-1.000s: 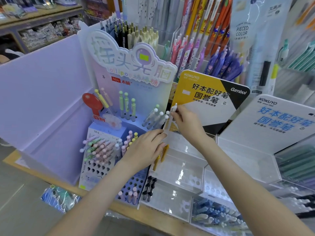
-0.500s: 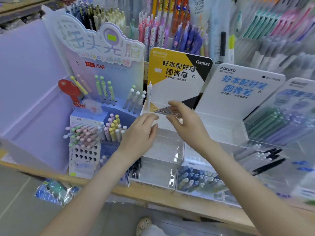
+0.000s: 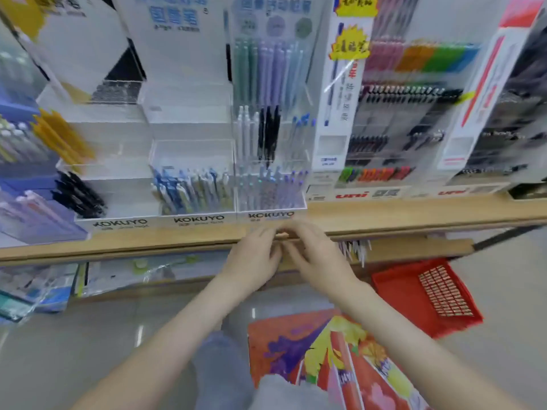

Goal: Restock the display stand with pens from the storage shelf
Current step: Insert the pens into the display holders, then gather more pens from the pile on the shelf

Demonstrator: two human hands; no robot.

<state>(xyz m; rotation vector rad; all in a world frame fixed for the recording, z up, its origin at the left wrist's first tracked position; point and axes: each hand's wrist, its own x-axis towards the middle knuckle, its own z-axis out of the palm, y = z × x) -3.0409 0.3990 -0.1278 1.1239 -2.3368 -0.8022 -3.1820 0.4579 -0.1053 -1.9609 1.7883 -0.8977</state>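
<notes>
Bare forearms [image 3: 183, 329], left hand [image 3: 251, 257], right hand [image 3: 318, 258], faded blue-grey trousers [image 3: 220, 371] over the knees, slightly blurred

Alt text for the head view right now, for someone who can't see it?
The left hand and right hand meet fingertip to fingertip at the front edge of the wooden shelf, below the clear KOKUYO pen stands; blur hides any grip. A red basket sits lower right.

KOKUYO on acrylic stand [image 3: 204, 220], uni on rack [image 3: 352, 195]
</notes>
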